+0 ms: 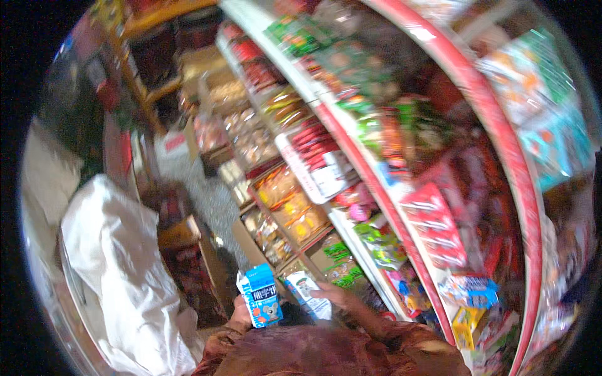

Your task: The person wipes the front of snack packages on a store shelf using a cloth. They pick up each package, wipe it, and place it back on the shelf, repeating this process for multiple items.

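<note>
My left hand holds a blue and white snack carton upright near my body. Its front bears writing and a cartoon animal face. In my right hand is a white and blue packet, tilted, with my thumb across its face and a small green and dark picture on it. The two packages are side by side with a narrow gap between them. Fingers behind both are mostly hidden.
Shelves with red and white edges curve along my right, full of packaged snacks. Open cardboard boxes of wrapped goods stand low beside them. A white sheet covers something at my left. Grey floor shows in the narrow aisle.
</note>
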`<state>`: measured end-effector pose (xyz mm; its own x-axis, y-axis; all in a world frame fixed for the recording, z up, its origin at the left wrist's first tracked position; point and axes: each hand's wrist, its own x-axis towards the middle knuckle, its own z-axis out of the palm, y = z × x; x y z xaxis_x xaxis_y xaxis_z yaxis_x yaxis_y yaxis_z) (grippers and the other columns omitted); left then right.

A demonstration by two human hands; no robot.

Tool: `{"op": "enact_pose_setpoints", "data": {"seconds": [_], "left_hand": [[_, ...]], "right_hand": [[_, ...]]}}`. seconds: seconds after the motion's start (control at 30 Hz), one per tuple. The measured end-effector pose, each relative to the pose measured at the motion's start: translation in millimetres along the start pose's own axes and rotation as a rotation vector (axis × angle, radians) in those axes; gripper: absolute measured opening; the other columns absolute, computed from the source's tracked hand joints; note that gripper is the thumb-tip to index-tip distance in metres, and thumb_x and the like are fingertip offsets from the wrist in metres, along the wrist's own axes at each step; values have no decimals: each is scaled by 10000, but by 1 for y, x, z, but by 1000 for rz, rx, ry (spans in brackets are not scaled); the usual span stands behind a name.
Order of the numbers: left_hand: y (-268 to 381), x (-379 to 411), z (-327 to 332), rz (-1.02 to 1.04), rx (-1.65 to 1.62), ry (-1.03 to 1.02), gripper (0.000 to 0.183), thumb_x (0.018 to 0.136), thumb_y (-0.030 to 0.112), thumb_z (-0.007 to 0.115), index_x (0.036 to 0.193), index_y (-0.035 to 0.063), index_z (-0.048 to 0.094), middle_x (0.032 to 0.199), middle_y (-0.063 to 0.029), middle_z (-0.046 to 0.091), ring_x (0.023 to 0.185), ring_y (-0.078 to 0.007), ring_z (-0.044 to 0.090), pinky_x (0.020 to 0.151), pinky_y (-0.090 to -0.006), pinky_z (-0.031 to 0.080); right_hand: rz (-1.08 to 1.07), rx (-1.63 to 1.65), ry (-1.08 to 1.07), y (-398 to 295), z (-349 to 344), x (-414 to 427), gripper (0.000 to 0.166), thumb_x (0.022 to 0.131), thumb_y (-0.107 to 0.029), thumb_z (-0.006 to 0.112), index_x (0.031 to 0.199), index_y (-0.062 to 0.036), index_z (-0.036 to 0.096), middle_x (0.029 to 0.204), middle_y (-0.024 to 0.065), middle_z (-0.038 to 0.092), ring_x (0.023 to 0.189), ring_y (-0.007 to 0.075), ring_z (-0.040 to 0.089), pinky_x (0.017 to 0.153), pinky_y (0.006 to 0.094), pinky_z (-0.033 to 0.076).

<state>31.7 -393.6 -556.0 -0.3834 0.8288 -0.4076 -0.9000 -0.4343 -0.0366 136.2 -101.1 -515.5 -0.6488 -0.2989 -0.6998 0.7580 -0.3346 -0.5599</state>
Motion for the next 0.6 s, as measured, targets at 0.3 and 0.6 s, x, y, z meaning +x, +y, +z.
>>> {"op": "enact_pose_setpoints", "data": {"seconds": [0.3,0.6], "left_hand": [[7,77,278,-284,206,-552,630,875,453,460,1352,43,441,1307,-193,518,1182,-355,512,1026,-514,386],[-31,89,442,-577,408,-839,653,873,449,496,1369,32,412,1330,-190,501,1185,-352,511,1027,-512,383]], "right_hand": [[-888,386,214,-107,91,-201,538,895,-247,579,1343,-2,411,1256,134,552,1122,225,565,961,376,454],[-1540,483,868,-192,184,-303,512,919,-364,500,1302,-29,447,1208,133,576,1084,247,590,911,388,503]]}}
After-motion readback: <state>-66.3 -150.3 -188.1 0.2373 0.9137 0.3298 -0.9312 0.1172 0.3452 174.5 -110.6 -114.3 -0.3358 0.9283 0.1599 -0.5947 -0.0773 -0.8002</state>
